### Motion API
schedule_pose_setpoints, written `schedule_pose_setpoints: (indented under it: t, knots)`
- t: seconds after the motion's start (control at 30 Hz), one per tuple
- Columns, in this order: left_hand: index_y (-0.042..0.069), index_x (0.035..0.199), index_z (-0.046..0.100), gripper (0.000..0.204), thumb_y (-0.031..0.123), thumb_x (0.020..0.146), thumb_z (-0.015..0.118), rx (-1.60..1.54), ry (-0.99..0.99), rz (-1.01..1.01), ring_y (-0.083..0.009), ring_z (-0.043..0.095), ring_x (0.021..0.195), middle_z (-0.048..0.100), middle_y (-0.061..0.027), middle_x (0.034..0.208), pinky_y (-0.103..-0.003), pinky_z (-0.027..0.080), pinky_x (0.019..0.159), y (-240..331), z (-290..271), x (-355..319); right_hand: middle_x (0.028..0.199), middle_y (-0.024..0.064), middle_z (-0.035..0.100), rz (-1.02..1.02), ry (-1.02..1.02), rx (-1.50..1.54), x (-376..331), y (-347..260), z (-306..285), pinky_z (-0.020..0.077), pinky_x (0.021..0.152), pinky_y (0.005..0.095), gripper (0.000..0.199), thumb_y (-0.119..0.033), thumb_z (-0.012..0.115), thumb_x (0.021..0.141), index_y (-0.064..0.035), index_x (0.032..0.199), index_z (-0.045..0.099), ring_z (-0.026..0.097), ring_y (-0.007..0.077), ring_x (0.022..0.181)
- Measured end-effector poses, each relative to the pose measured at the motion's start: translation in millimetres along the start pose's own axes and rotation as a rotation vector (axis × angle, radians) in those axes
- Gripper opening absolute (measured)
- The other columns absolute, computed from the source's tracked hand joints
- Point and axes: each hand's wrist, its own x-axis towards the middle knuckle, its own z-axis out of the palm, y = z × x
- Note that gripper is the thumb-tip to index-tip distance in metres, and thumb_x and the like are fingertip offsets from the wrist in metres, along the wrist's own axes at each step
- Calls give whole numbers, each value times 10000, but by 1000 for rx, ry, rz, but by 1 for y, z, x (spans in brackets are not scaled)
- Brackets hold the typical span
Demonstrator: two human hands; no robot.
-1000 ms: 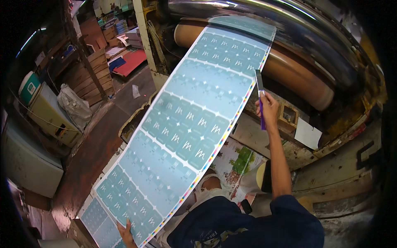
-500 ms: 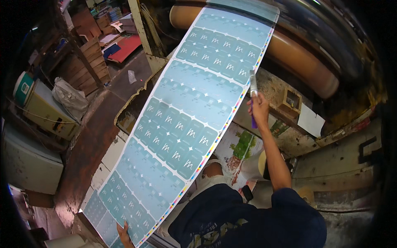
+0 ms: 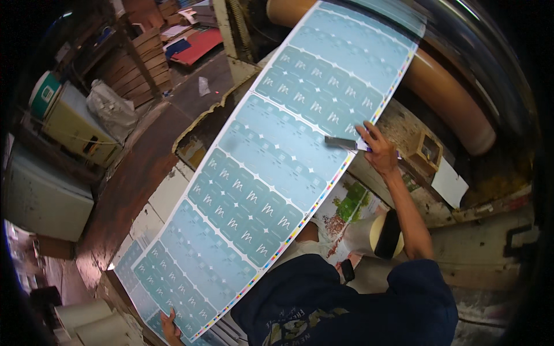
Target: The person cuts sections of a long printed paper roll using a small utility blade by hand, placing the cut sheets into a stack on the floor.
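Observation:
A long teal printed web, with white script marks and a coloured strip down its right edge, slants from the rollers at the top to the lower left. My right hand is at its right edge, closed round a utility knife with a purple handle. The wide grey blade of the knife lies over the web and points left; I cannot tell whether it touches. At the lower end, my left hand grips the web's near edge, fingers on top and thumb hidden.
A brown roller and a shiny metal cylinder stand at the upper right. Beside my right forearm are a small wooden box, a white card and a white roll. A stained wooden plank runs along the left.
My right hand has turned the knife from upright to pointing left, bringing its blade over the web. The view has shifted slightly; my left hand still grips the lower end.

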Motion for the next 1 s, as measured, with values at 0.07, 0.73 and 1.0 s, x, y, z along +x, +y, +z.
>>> schedule_pose_setpoints:
  t: [0.07,0.73,1.0]
  knots:
    - [-2,1360,426,559,76,864,670,6,35,43,-192,584,994,599,-93,1133,-327,472,862,-34,-18,9,1244,99,622,-12,-257,-6,11,16,-2,563,734,382,637,44,620,642,-204,1229,622,683,268,907]
    - [27,1221,575,391,14,844,674,227,166,80,-180,601,862,659,-56,1038,-331,504,751,-156,-47,249,982,167,706,131,-68,390,-71,-233,47,532,751,335,320,17,614,747,-62,1038,720,699,286,860]
    - [21,1171,606,352,75,833,687,393,232,196,-201,607,843,672,-86,1002,-335,488,749,-152,-45,267,958,172,710,158,-117,528,-89,-278,14,529,700,304,400,80,586,696,-64,1045,720,705,234,810]
